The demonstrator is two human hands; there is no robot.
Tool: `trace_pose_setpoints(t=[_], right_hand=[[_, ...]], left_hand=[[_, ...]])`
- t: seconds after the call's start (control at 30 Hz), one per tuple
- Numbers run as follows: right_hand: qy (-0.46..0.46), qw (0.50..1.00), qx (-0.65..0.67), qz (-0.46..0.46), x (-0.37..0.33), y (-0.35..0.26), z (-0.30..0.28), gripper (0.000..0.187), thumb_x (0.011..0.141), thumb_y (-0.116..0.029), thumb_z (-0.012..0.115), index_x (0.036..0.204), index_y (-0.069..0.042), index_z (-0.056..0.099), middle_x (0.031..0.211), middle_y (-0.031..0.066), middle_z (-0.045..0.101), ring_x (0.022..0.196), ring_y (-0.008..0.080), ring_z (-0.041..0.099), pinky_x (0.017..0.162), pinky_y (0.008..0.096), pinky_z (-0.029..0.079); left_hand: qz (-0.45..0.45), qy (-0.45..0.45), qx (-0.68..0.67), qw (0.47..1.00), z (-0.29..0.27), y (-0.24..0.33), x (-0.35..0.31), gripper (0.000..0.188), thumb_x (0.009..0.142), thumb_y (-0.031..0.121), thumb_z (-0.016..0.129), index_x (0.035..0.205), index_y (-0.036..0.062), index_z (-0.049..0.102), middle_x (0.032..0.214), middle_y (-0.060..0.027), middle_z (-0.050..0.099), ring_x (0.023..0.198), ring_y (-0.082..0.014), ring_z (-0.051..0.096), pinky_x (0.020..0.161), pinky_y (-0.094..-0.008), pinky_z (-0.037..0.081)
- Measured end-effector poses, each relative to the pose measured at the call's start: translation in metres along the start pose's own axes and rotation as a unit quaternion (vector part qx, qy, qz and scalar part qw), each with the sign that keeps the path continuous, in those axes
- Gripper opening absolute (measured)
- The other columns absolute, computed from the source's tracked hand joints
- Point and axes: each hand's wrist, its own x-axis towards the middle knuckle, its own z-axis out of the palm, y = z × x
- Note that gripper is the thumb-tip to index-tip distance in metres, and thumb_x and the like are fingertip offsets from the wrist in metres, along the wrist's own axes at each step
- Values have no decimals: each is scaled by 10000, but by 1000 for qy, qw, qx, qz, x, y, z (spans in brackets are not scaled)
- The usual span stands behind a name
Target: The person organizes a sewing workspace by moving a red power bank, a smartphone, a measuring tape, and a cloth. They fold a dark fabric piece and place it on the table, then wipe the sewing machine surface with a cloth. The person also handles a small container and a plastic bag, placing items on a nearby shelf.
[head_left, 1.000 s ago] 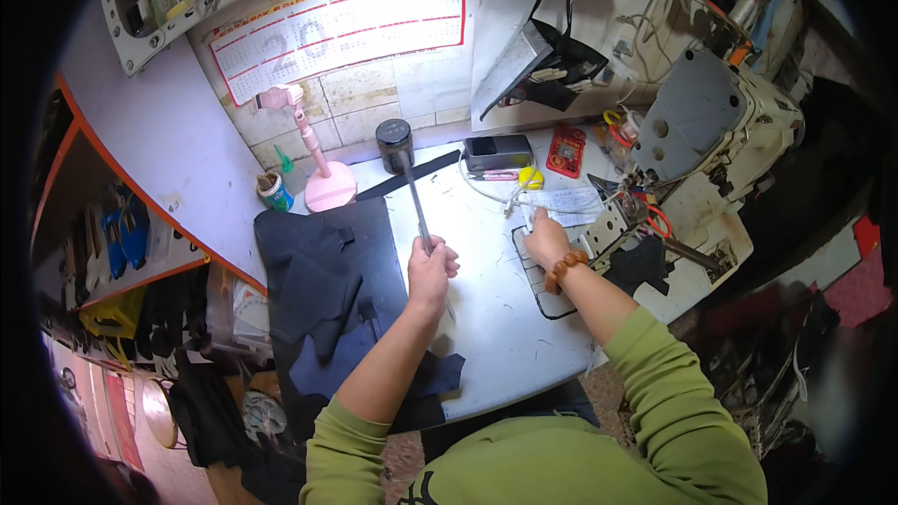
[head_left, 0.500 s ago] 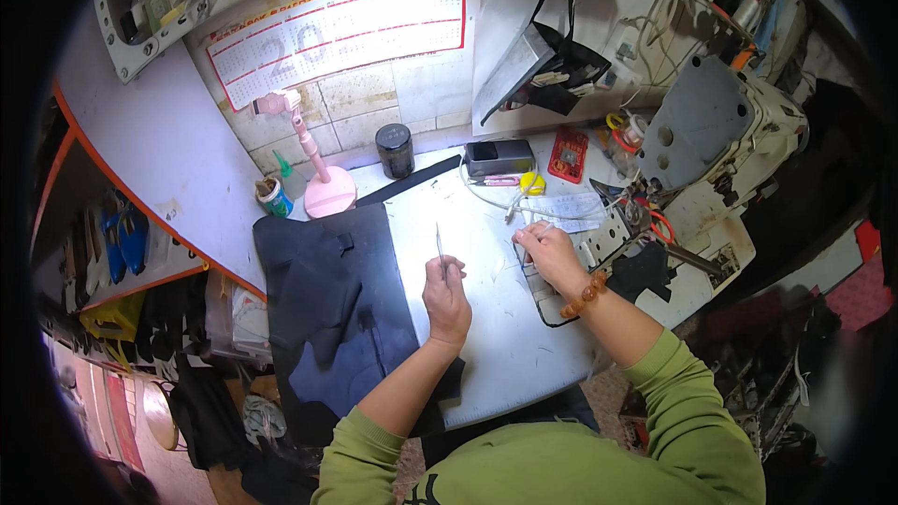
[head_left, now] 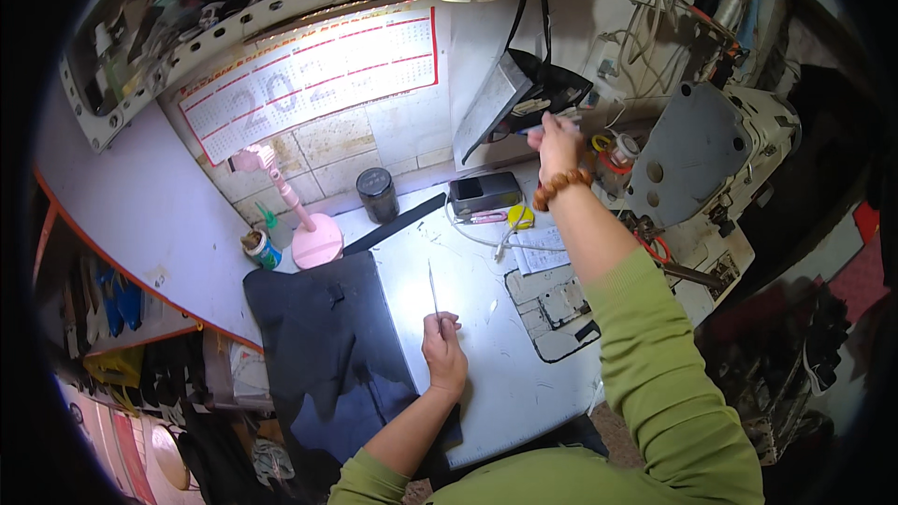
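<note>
My left hand (head_left: 444, 355) is closed around a slender silver pointed tool (head_left: 432, 288), its tip directed away from me over the white tabletop (head_left: 482, 346). Whether it is an awl or something similar I cannot tell. With the arm stretched far out, my right hand (head_left: 559, 145) is at the black hanging bag (head_left: 561, 86) on the wall. Its fingers look closed, and a small pale-blue bit shows at them, too blurred to name. Black sheet material (head_left: 313, 318), with a dark blue piece (head_left: 341, 416) on it, lies left of my left hand.
A sewing machine (head_left: 697, 159) stands at right, its metal plate (head_left: 552, 309) set in the table. Toward the back are a pink stand (head_left: 318, 241), a dark jar (head_left: 377, 194), a black strip (head_left: 398, 223), a black box (head_left: 484, 192), a yellow tape measure (head_left: 520, 216) and paper (head_left: 543, 252).
My right hand has moved up and away from the machine plate to the hanging bag. The left hand keeps hold of the pointed tool. The whole view has shifted slightly.
</note>
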Motion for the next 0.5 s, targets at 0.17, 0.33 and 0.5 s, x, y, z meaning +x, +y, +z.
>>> trace_pose_setpoints(t=[0.17,0.33,0.5], right_hand=[[64,989,-93,-97,68,-3,30,255,888,-227,676,841,23,688,740,130,697,623,207,681,602,331,535],[44,933,-302,-189,98,2,49,497,770,-464,767,925,3,693,864,221,701,837,401,671,777,432,515],[101,925,-295,-216,89,13,45,335,948,-332,574,1023,-10,621,924,250,687,898,429,660,789,477,509]], left_hand=[[-16,-8,25,1000,1,3,0,148,1026,105,441,968,-1,525,893,-105,598,795,-191,599,763,-316,486],[0,-13,24,1000,1,4,0,146,1031,114,447,988,6,534,888,-94,593,802,-175,593,763,-306,487],[3,-18,17,1000,0,3,-1,162,1035,137,448,1004,6,538,890,-93,592,803,-173,592,762,-306,489]])
